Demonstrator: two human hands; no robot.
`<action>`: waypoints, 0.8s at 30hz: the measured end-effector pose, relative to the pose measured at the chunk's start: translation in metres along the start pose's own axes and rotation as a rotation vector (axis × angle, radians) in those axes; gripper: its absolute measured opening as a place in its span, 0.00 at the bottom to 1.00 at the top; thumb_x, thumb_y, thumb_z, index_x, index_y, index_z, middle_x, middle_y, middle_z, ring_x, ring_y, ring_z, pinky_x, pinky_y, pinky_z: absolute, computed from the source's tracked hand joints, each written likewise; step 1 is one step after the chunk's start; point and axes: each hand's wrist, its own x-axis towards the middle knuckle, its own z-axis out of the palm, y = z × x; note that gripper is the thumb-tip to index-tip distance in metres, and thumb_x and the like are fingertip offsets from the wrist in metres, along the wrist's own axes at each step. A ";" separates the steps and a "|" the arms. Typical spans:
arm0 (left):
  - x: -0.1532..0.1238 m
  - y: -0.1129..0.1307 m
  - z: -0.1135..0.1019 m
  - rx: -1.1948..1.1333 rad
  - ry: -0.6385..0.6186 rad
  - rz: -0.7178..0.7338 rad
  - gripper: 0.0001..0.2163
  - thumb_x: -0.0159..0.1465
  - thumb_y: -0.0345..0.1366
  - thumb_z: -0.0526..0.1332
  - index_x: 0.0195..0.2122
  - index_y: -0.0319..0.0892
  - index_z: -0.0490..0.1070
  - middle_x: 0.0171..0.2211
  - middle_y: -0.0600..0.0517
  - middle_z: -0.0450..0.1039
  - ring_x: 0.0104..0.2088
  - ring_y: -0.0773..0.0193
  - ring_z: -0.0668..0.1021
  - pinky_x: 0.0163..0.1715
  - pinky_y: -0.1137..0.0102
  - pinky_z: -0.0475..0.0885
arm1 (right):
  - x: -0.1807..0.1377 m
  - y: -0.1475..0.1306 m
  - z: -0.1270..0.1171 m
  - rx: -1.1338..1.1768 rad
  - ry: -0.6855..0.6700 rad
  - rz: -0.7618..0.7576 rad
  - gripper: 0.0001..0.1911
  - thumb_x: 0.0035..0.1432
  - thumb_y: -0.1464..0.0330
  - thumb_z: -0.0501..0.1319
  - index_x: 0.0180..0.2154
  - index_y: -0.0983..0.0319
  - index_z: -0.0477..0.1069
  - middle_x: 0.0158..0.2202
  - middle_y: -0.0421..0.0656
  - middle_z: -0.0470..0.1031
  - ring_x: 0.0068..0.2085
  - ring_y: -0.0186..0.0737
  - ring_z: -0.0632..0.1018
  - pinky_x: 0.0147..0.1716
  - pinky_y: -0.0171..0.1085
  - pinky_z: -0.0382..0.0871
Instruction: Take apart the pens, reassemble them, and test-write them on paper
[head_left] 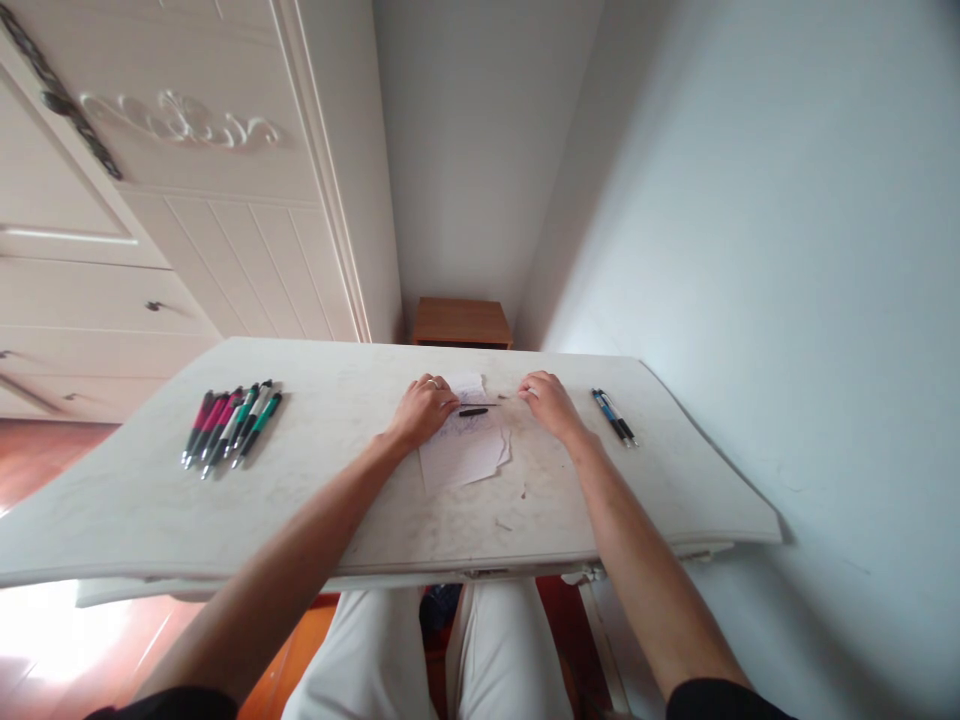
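Note:
My left hand (424,408) rests on the upper left part of a scribbled sheet of white paper (466,455), its fingers curled at the end of a thin pen refill (482,405). A short black pen part (473,412) lies on the paper just below that refill. My right hand (547,400) sits to the right of the paper with its fingers curled, fingertips on the table near a tiny piece; what it holds, if anything, is too small to name.
Several pens (231,424) with pink and green grips lie in a row on the left of the white table (150,500). Two blue pens (613,417) lie at the right. A wardrobe (187,200) stands left, a brown stand (461,322) behind, a wall (750,250) right.

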 end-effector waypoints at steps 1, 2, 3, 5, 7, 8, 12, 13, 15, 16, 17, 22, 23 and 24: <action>0.000 0.001 -0.001 0.006 -0.011 -0.003 0.08 0.64 0.36 0.59 0.34 0.44 0.78 0.37 0.47 0.75 0.41 0.56 0.72 0.43 0.62 0.67 | 0.000 0.000 -0.001 -0.010 0.000 0.013 0.06 0.56 0.75 0.58 0.30 0.61 0.73 0.39 0.46 0.74 0.44 0.43 0.71 0.48 0.40 0.62; 0.000 0.002 -0.002 0.013 -0.025 -0.011 0.09 0.64 0.36 0.58 0.34 0.44 0.78 0.38 0.47 0.76 0.41 0.56 0.72 0.43 0.62 0.66 | 0.000 0.001 -0.001 -0.019 -0.005 0.022 0.06 0.56 0.75 0.58 0.30 0.61 0.73 0.38 0.46 0.74 0.44 0.42 0.71 0.48 0.40 0.62; 0.000 0.004 -0.003 0.020 -0.040 -0.021 0.09 0.64 0.36 0.58 0.34 0.44 0.79 0.38 0.47 0.76 0.42 0.56 0.72 0.44 0.62 0.66 | -0.001 0.000 -0.002 -0.023 -0.018 0.026 0.06 0.57 0.74 0.58 0.30 0.61 0.73 0.38 0.46 0.74 0.44 0.42 0.71 0.48 0.39 0.62; 0.000 0.006 -0.005 0.028 -0.063 -0.040 0.09 0.64 0.37 0.58 0.35 0.44 0.79 0.39 0.47 0.76 0.43 0.55 0.71 0.45 0.62 0.66 | -0.001 -0.001 -0.002 -0.022 -0.051 0.024 0.06 0.57 0.75 0.58 0.30 0.62 0.74 0.37 0.46 0.75 0.43 0.41 0.72 0.47 0.39 0.62; 0.000 0.007 -0.006 0.021 -0.061 -0.048 0.09 0.64 0.37 0.58 0.36 0.44 0.79 0.39 0.47 0.76 0.44 0.55 0.72 0.46 0.61 0.66 | -0.002 -0.002 -0.002 -0.009 -0.071 0.022 0.07 0.56 0.75 0.59 0.30 0.62 0.74 0.36 0.46 0.75 0.41 0.41 0.72 0.46 0.38 0.62; 0.000 0.007 -0.006 0.012 -0.049 -0.050 0.09 0.64 0.36 0.58 0.37 0.44 0.79 0.39 0.47 0.76 0.44 0.55 0.72 0.46 0.61 0.66 | -0.002 -0.002 -0.002 0.000 -0.072 0.021 0.07 0.56 0.74 0.59 0.29 0.62 0.74 0.36 0.45 0.75 0.41 0.40 0.72 0.45 0.38 0.62; 0.002 0.004 -0.007 -0.047 0.075 -0.043 0.13 0.63 0.31 0.54 0.44 0.41 0.77 0.40 0.46 0.77 0.43 0.56 0.73 0.47 0.61 0.68 | -0.001 -0.004 -0.003 0.029 -0.025 0.014 0.08 0.57 0.73 0.57 0.29 0.61 0.73 0.34 0.45 0.75 0.40 0.40 0.72 0.43 0.37 0.62; 0.003 0.003 -0.009 -0.068 0.120 -0.041 0.15 0.62 0.29 0.53 0.45 0.40 0.77 0.40 0.46 0.77 0.43 0.57 0.73 0.47 0.61 0.68 | 0.000 -0.006 -0.003 0.038 0.000 0.017 0.08 0.58 0.73 0.56 0.28 0.61 0.72 0.33 0.45 0.75 0.39 0.40 0.72 0.42 0.37 0.62; 0.003 0.002 -0.014 -0.120 0.216 -0.064 0.19 0.59 0.24 0.50 0.44 0.39 0.77 0.41 0.46 0.77 0.43 0.59 0.74 0.47 0.64 0.69 | 0.001 -0.010 -0.005 0.064 0.062 0.043 0.10 0.59 0.70 0.55 0.27 0.61 0.70 0.31 0.45 0.74 0.36 0.40 0.72 0.39 0.36 0.62; 0.003 0.001 -0.017 -0.145 0.258 -0.097 0.19 0.57 0.23 0.49 0.40 0.39 0.78 0.40 0.47 0.77 0.42 0.60 0.75 0.46 0.66 0.69 | 0.001 -0.013 -0.006 0.083 0.097 0.071 0.12 0.60 0.68 0.54 0.26 0.61 0.69 0.28 0.44 0.73 0.34 0.39 0.71 0.37 0.35 0.61; 0.003 0.000 -0.021 -0.167 0.294 -0.147 0.19 0.55 0.23 0.49 0.35 0.39 0.79 0.37 0.48 0.78 0.39 0.61 0.76 0.44 0.68 0.70 | 0.001 -0.016 -0.008 0.105 0.132 0.110 0.13 0.60 0.66 0.53 0.25 0.61 0.67 0.26 0.42 0.70 0.31 0.38 0.69 0.34 0.34 0.60; 0.002 -0.005 -0.036 -0.215 0.374 -0.461 0.11 0.45 0.25 0.49 0.14 0.40 0.69 0.15 0.53 0.68 0.22 0.65 0.72 0.27 0.72 0.65 | -0.001 -0.031 -0.012 0.236 0.290 0.266 0.17 0.55 0.66 0.51 0.17 0.60 0.52 0.17 0.35 0.49 0.22 0.31 0.57 0.23 0.34 0.49; 0.001 -0.005 -0.038 -0.221 0.384 -0.496 0.10 0.44 0.26 0.49 0.13 0.40 0.67 0.14 0.53 0.66 0.21 0.65 0.71 0.25 0.73 0.63 | -0.001 -0.032 -0.011 0.247 0.298 0.265 0.17 0.54 0.66 0.52 0.17 0.60 0.50 0.17 0.35 0.47 0.22 0.31 0.56 0.23 0.34 0.47; 0.001 -0.006 -0.039 -0.227 0.390 -0.519 0.09 0.43 0.26 0.49 0.13 0.40 0.66 0.13 0.53 0.65 0.21 0.65 0.71 0.25 0.73 0.62 | -0.001 -0.033 -0.010 0.247 0.295 0.262 0.17 0.52 0.66 0.52 0.16 0.60 0.49 0.17 0.35 0.45 0.22 0.30 0.55 0.23 0.34 0.46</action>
